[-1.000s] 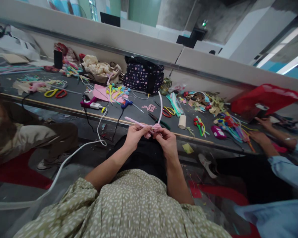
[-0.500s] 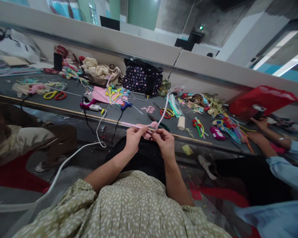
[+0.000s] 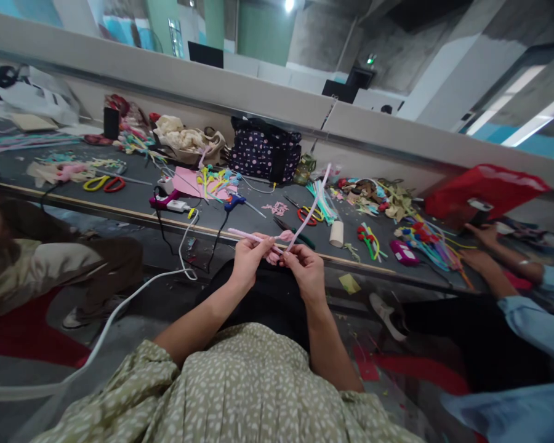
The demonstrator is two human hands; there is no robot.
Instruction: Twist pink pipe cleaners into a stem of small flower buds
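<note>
Both hands are closed in fingertip pinches on pink chenille stems above the lap, just in front of the table edge. The left hand [image 3: 247,264] grips a pink stem [image 3: 245,234] whose free end points left; the right hand [image 3: 308,271] pinches the foot of a paler pink strand [image 3: 323,183] that rises to the right over the table [image 3: 258,225]. Between the fingertips sits a small pink cluster [image 3: 272,256], partly hidden, so its exact joins cannot be told. Holding from both sides, close together, probably keeps the cluster steady while leaving the long ends free.

Just beyond the hands lie green-handled pliers [image 3: 305,239], close enough to snag the work; behind them are pink clippings [image 3: 279,209] and red-and-yellow scissors [image 3: 321,214], which the strand partly crosses in view. A beige cylinder [image 3: 337,234] stands to the right, near the edge. On the left are a blue glue gun [image 3: 234,202] and a purple glue gun [image 3: 165,200]; a black cord [image 3: 218,237] hangs over the edge. Farther back sits a polka-dot bag [image 3: 263,151]. A co-worker's hand [image 3: 482,261] rests by colourful stems [image 3: 431,240], well apart on the right.
</note>
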